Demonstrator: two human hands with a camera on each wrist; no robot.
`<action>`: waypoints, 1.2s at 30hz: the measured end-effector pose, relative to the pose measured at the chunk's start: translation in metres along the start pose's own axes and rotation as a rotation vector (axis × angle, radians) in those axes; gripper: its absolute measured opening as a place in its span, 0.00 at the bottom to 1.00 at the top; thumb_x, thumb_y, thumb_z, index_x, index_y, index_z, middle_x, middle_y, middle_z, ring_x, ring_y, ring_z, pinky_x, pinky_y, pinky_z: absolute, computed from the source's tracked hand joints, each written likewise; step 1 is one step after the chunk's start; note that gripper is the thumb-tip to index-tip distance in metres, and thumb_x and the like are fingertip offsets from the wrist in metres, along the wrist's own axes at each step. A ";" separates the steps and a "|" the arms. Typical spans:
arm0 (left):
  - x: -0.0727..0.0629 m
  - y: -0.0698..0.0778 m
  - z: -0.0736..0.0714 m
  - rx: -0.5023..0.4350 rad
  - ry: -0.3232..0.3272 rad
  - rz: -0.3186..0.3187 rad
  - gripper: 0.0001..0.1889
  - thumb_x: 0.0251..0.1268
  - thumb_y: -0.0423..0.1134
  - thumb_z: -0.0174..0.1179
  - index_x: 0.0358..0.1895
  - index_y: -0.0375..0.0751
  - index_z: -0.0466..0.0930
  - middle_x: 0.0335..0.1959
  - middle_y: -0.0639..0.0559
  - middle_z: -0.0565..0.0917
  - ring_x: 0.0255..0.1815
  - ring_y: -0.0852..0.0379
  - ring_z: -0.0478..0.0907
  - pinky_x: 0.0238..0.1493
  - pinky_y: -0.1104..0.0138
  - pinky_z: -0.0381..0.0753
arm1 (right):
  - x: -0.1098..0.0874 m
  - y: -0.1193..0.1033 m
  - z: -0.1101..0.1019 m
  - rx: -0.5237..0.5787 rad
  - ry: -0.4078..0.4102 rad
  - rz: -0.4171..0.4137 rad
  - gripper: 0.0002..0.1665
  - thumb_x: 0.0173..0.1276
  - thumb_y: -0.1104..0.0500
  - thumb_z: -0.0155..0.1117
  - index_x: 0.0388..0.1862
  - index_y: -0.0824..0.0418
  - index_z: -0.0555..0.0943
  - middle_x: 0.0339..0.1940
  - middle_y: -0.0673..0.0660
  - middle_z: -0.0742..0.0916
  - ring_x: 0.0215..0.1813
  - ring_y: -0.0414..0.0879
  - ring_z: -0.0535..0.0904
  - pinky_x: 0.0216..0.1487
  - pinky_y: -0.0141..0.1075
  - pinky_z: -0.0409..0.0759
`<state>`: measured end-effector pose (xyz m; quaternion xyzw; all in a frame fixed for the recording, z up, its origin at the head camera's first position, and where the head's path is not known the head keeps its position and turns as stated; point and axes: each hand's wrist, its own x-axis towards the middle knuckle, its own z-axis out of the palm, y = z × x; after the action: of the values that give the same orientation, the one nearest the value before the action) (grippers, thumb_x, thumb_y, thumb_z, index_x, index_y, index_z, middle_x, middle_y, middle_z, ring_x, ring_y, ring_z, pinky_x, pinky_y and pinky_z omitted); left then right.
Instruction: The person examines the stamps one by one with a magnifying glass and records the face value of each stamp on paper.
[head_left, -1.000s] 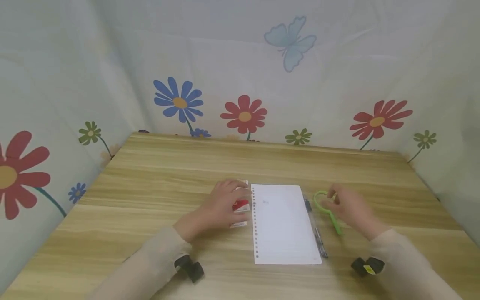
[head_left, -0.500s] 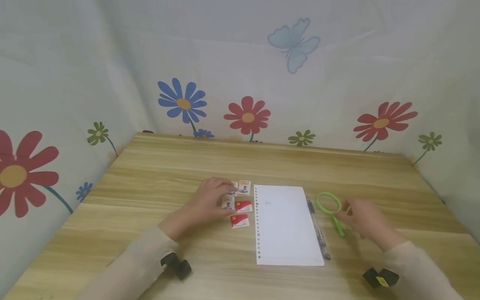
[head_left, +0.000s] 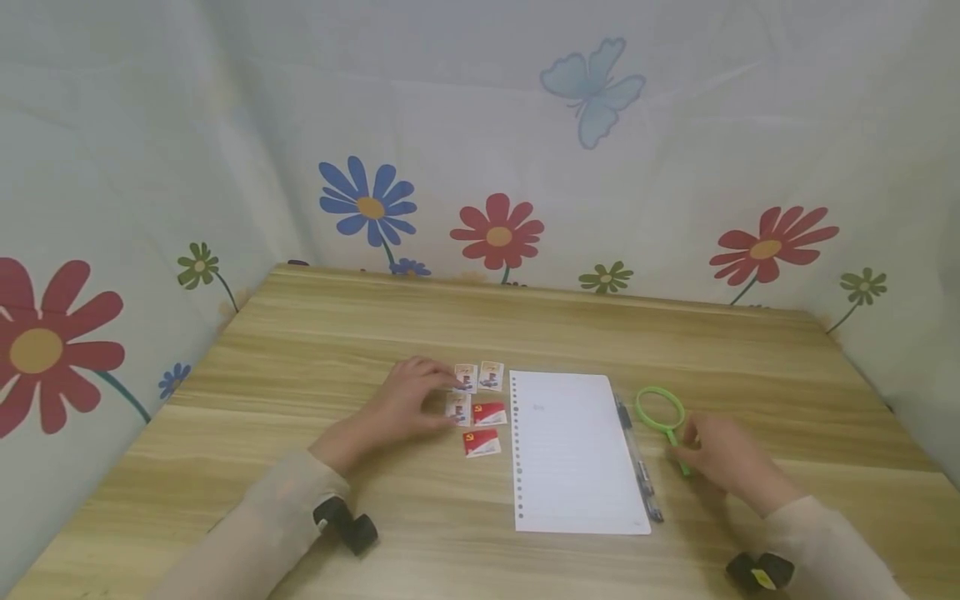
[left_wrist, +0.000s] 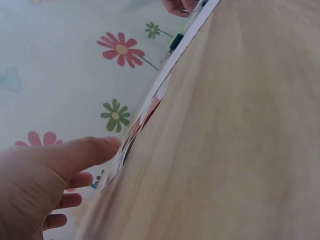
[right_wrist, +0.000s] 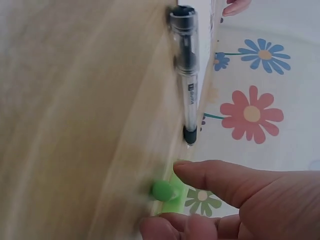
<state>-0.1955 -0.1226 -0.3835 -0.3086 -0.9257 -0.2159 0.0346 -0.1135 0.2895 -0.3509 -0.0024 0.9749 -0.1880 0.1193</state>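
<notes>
Several small stamps lie left of a white punched sheet of paper [head_left: 577,450] in the head view. Among them are red ones with a yellow emblem, such as the lower red stamp [head_left: 481,442], and pale ones like the upper right pale stamp [head_left: 491,376]. My left hand [head_left: 405,404] is at their left side, fingertips over the pale stamps, thumb apart from the fingers. A green magnifying glass [head_left: 660,388] lies right of the paper. My right hand [head_left: 727,454] is at its handle [right_wrist: 162,191], thumb on one side and fingers on the other, with space around the handle.
A clear pen with dark ends [head_left: 638,467] lies along the paper's right edge, between it and the magnifying glass. The wood-grain table [head_left: 360,325] ends at a white curtain [head_left: 465,108] printed with flowers and a butterfly.
My left hand has drawn back leftward, uncovering the stamps. My right hand has shifted from the magnifying glass's ring down to its handle. The view has turned slightly left.
</notes>
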 end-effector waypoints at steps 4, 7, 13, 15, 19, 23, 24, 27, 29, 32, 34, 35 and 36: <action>-0.001 -0.005 0.002 0.009 -0.008 0.016 0.25 0.51 0.51 0.70 0.54 0.47 0.81 0.57 0.49 0.80 0.62 0.46 0.71 0.69 0.47 0.62 | 0.002 0.001 0.004 -0.019 0.014 -0.015 0.15 0.62 0.56 0.65 0.35 0.68 0.76 0.19 0.53 0.78 0.18 0.42 0.71 0.18 0.34 0.72; -0.001 -0.008 0.004 0.020 -0.010 0.029 0.24 0.52 0.51 0.70 0.53 0.46 0.82 0.56 0.48 0.81 0.61 0.46 0.71 0.68 0.47 0.63 | 0.003 0.001 0.005 -0.025 0.012 -0.010 0.12 0.63 0.58 0.65 0.35 0.67 0.75 0.18 0.53 0.78 0.16 0.42 0.71 0.17 0.33 0.72; -0.001 -0.009 0.004 0.037 -0.007 0.038 0.23 0.52 0.51 0.69 0.50 0.44 0.83 0.54 0.48 0.81 0.60 0.46 0.72 0.68 0.48 0.63 | 0.003 0.002 0.006 -0.011 -0.017 0.004 0.08 0.64 0.63 0.62 0.34 0.67 0.73 0.17 0.53 0.78 0.14 0.42 0.73 0.16 0.33 0.72; -0.001 -0.010 0.004 0.034 -0.005 0.036 0.23 0.52 0.51 0.70 0.50 0.44 0.83 0.54 0.48 0.81 0.60 0.46 0.72 0.68 0.48 0.63 | 0.003 0.003 0.006 -0.007 -0.022 0.004 0.07 0.64 0.64 0.62 0.33 0.66 0.73 0.18 0.54 0.78 0.15 0.42 0.74 0.17 0.33 0.73; -0.002 -0.011 0.006 0.011 -0.001 0.030 0.24 0.51 0.51 0.70 0.51 0.44 0.83 0.55 0.48 0.81 0.60 0.46 0.72 0.68 0.47 0.63 | 0.005 0.006 0.005 -0.007 -0.022 0.003 0.07 0.64 0.64 0.61 0.31 0.65 0.73 0.19 0.54 0.78 0.17 0.43 0.74 0.20 0.35 0.74; -0.003 -0.012 0.008 0.009 0.002 0.023 0.24 0.51 0.51 0.70 0.51 0.45 0.83 0.55 0.49 0.81 0.61 0.46 0.72 0.67 0.48 0.64 | 0.005 0.010 0.002 0.005 0.005 -0.025 0.06 0.63 0.63 0.60 0.29 0.64 0.74 0.17 0.53 0.79 0.17 0.43 0.74 0.20 0.35 0.73; -0.003 -0.012 0.008 0.006 0.001 0.021 0.24 0.51 0.51 0.70 0.51 0.45 0.83 0.55 0.49 0.81 0.61 0.46 0.72 0.67 0.48 0.65 | 0.004 0.011 0.000 0.011 0.010 -0.033 0.06 0.63 0.63 0.60 0.28 0.63 0.74 0.17 0.53 0.79 0.17 0.43 0.74 0.21 0.35 0.73; -0.003 -0.012 0.009 0.010 0.004 0.024 0.23 0.51 0.51 0.70 0.51 0.45 0.83 0.55 0.49 0.81 0.61 0.46 0.72 0.66 0.48 0.65 | 0.005 0.012 -0.006 0.011 0.030 -0.056 0.07 0.63 0.62 0.60 0.28 0.63 0.74 0.18 0.52 0.78 0.19 0.43 0.73 0.21 0.35 0.71; -0.003 -0.013 0.009 0.006 0.008 0.027 0.23 0.51 0.51 0.70 0.50 0.45 0.83 0.55 0.49 0.81 0.61 0.46 0.72 0.66 0.48 0.65 | 0.005 0.011 -0.010 0.009 0.018 -0.049 0.07 0.65 0.61 0.59 0.30 0.64 0.74 0.18 0.53 0.78 0.19 0.43 0.72 0.20 0.34 0.70; -0.002 -0.015 0.010 0.013 0.011 0.032 0.23 0.51 0.51 0.70 0.51 0.46 0.83 0.55 0.49 0.81 0.60 0.46 0.72 0.66 0.49 0.65 | 0.007 0.006 -0.018 0.004 -0.004 -0.023 0.07 0.67 0.61 0.58 0.33 0.65 0.75 0.18 0.53 0.77 0.19 0.43 0.71 0.19 0.33 0.69; -0.002 -0.016 0.011 0.012 0.009 0.029 0.24 0.51 0.52 0.70 0.51 0.46 0.83 0.55 0.49 0.81 0.61 0.47 0.72 0.66 0.49 0.65 | 0.008 0.001 -0.022 0.008 -0.006 -0.017 0.07 0.68 0.61 0.58 0.34 0.65 0.74 0.20 0.54 0.78 0.20 0.44 0.71 0.18 0.33 0.69; -0.002 -0.016 0.011 0.012 0.008 0.029 0.24 0.51 0.52 0.70 0.51 0.46 0.83 0.55 0.49 0.81 0.61 0.47 0.72 0.66 0.49 0.65 | 0.009 -0.001 -0.024 0.004 0.002 -0.024 0.06 0.68 0.61 0.58 0.35 0.65 0.75 0.20 0.54 0.78 0.20 0.44 0.71 0.18 0.33 0.70; -0.002 -0.016 0.012 0.014 0.008 0.031 0.24 0.52 0.52 0.70 0.51 0.46 0.83 0.56 0.49 0.81 0.61 0.47 0.72 0.66 0.49 0.65 | 0.010 -0.004 -0.025 0.002 0.011 -0.035 0.06 0.68 0.62 0.58 0.35 0.65 0.75 0.21 0.54 0.78 0.20 0.44 0.72 0.18 0.33 0.71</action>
<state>-0.2027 -0.1306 -0.4005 -0.3218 -0.9222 -0.2100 0.0439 -0.1295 0.2945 -0.3288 -0.0182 0.9752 -0.1908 0.1105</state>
